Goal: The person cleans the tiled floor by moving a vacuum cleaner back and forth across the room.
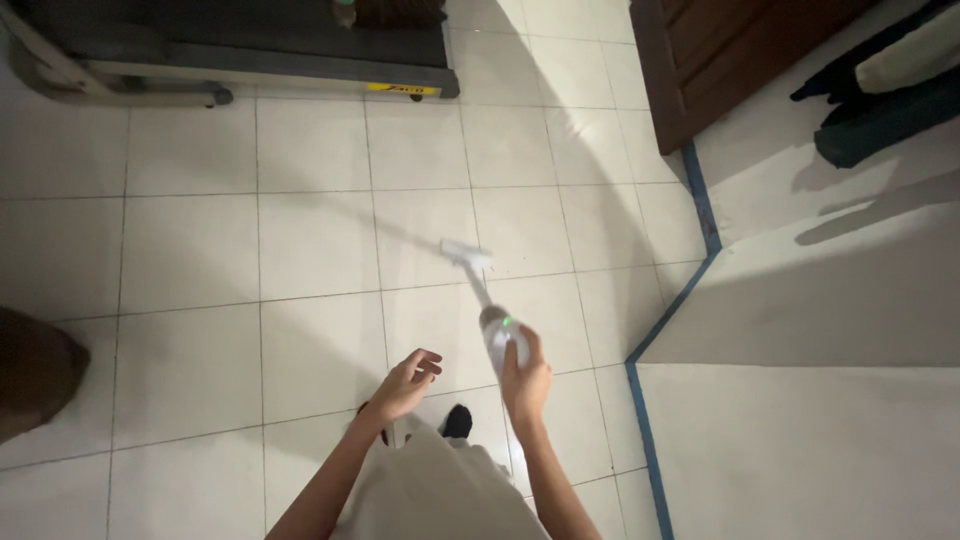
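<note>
Two hands are seen over a white tiled floor (200, 260). Open tile stretches wide to the left and far side, bounded at the far edge by one treadmill base (250, 55) and at the right by a blue painted border (680, 290) that runs along the foot of a pale wall. One dark wooden door (720, 60) is set at the far right, and one brown rounded object (35, 370) cuts in at the left edge.

One stick vacuum (495, 310) is held at the near centre: its slim white wand slopes away to a flat, narrow head resting on the tile, and a small green light glows on the smooth rounded body. The right hand (525, 380) is clamped around that body. The left hand (405, 385) is kept apart, loosely curled and holding nothing, just left of the vacuum. One dark-toed foot (457, 420) is seen below, beside light fabric clothing.
</note>
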